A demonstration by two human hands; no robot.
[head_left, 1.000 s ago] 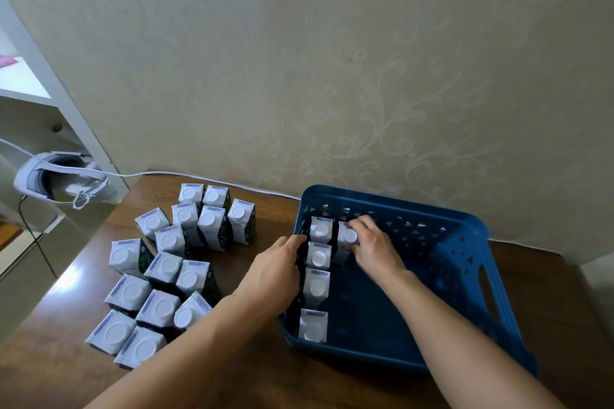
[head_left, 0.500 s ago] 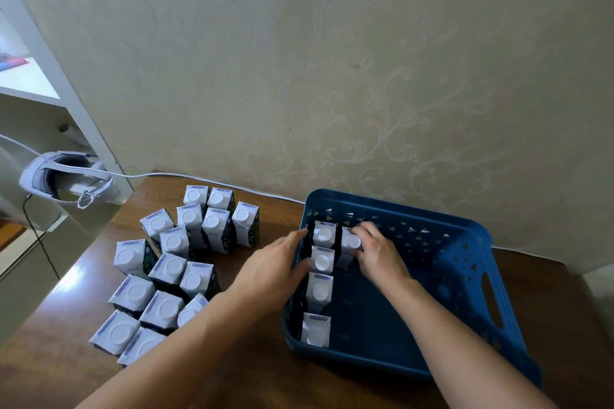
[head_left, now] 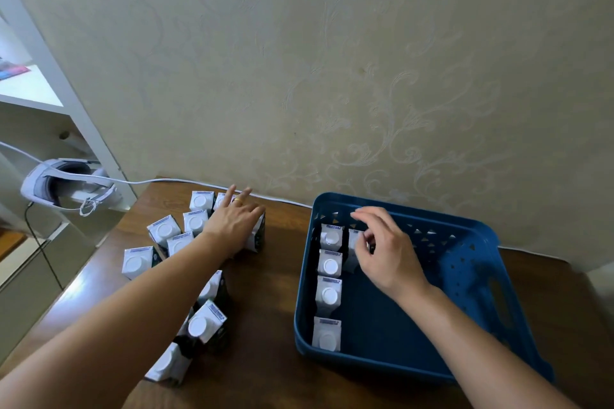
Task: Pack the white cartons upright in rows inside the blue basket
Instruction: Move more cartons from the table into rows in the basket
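Note:
The blue basket (head_left: 403, 209) sits on the right of the wooden table. Several white cartons (head_left: 329, 295) stand upright in a column along its left wall. One more carton (head_left: 353, 247) stands beside the column at the far end, half hidden by my right hand (head_left: 387, 254), whose loosely curled fingers hover over its top without clasping it. My left hand (head_left: 234, 222) lies palm down, fingers spread, over the far cartons of the loose group (head_left: 196, 221), covering one carton (head_left: 258, 237).
Loose cartons spread over the table's left half, down to the near edge (head_left: 206, 322). A white headset (head_left: 63, 186) rests on a shelf at far left. Its white cable (head_left: 166, 180) runs along the wall behind the table.
My left hand left the basket's left rim and moved left onto the loose cartons. My right hand loosened its hold on the carton at the basket's far end.

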